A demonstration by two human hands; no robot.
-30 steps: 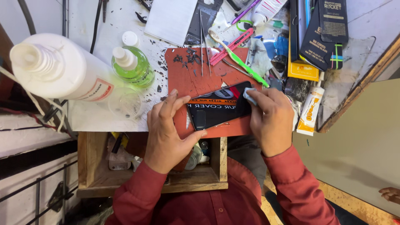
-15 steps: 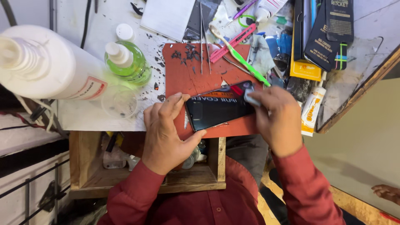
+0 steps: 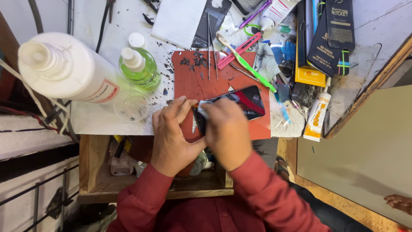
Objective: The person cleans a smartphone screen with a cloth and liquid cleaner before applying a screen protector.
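1. Two hands together over a red mat, working one black phone; sleeves dark red.
2. Far left of the grip: large white bottle lying on its side; just right of it a green pump bottle and a clear plastic cup, both well apart from the fingers.
3. Left hand curled at the phone's near end, fingertips pressed to its edge; closed on the phone, palm hanging over the bench edge above an open wooden drawer.
4. Right hand blurred, laid over the phone's near half, pinching a small pale piece against the glass; cannot tell what kind of piece.
5. Phone lying tilted on the mat, far end sticking out up and right past the right hand's knuckles, screen dark and glossy.
6. Above the grip: thin tweezers upright on the mat among black scraps.
7. Right of the grip: green toothbrush, pink cutter, white glue tube, black packets.
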